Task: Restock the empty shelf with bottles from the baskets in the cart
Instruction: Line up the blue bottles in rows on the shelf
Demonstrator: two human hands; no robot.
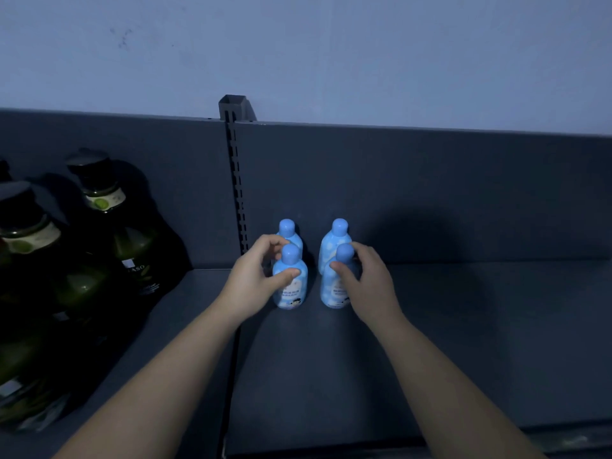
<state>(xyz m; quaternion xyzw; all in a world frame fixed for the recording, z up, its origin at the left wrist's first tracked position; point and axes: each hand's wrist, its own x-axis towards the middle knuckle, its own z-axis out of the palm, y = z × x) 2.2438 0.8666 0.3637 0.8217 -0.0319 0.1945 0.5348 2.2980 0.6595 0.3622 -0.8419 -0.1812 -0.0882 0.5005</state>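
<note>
The front-left bottle (290, 286) and front-right bottle (332, 293) stand upright on the shelf (430, 342), near its back edge and just right of the slotted upright (236, 180). Each stands close in front of another, the rear-left bottle (287, 228) and the rear-right bottle (337, 236). The left hand (255, 273) has its fingers curled round the front-left bottle, thumb on its face. The right hand (367, 276) holds the front-right bottle the same way. This looks like the setting-down of a second row. Next comes letting go without tipping them, then fetching more. Dark oil bottles (109, 226) stand on the shelf section to the left.
</note>
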